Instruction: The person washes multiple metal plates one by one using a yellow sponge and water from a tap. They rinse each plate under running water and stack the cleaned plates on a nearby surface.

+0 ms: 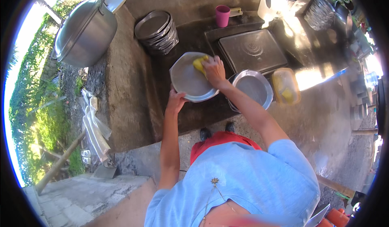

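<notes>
My left hand (176,100) grips the near left rim of a shallow metal pan (188,75), which is tilted over the dark counter. A yellow sponge (200,64) is pressed to the inside of that pan by my right hand (215,71). Just right of the pan, partly behind my right forearm, another round metal pan (253,88) rests on the counter. Beside it lies a plastic tub (286,87) with something yellow inside.
A stack of metal pans (156,32) stands at the back left. Behind my right hand lies a square metal cover (253,50). A pink cup (222,16) stands by the back wall. On the left wall sits a large lidded pot (88,32); farther right is another metal stack (319,13).
</notes>
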`<action>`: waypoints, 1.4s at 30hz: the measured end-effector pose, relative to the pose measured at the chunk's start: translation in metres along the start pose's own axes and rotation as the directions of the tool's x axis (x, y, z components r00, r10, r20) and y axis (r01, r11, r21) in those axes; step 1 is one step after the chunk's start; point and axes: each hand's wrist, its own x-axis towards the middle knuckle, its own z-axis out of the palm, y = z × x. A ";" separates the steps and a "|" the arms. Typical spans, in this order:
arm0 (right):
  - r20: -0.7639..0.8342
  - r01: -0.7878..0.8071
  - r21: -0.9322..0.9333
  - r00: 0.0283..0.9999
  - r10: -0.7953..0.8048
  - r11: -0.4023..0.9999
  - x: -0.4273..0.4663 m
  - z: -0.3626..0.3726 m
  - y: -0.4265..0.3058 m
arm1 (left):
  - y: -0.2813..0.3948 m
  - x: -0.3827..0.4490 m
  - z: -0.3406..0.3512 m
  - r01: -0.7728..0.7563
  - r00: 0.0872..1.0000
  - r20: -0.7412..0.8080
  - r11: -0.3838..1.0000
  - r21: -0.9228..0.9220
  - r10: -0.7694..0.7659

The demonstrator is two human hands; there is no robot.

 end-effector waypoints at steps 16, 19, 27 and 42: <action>-0.236 0.304 0.034 0.928 -0.288 0.952 0.088 -0.054 -0.001 | 0.053 0.007 0.059 -0.450 0.893 0.375 0.502 0.738 0.248; -0.216 0.339 0.000 0.918 -0.331 0.941 0.078 -0.077 -0.026 | 0.055 0.002 0.058 -0.385 0.913 0.365 0.676 0.628 0.181; -0.305 0.165 0.182 0.947 -0.104 0.969 0.092 -0.038 -0.002 | 0.058 0.015 0.039 -0.183 0.978 0.184 0.823 0.537 0.098; 0.455 -0.486 0.867 0.686 0.567 -0.108 0.020 0.006 0.028 | -0.017 0.012 0.086 -0.248 0.909 -0.263 0.927 0.281 0.323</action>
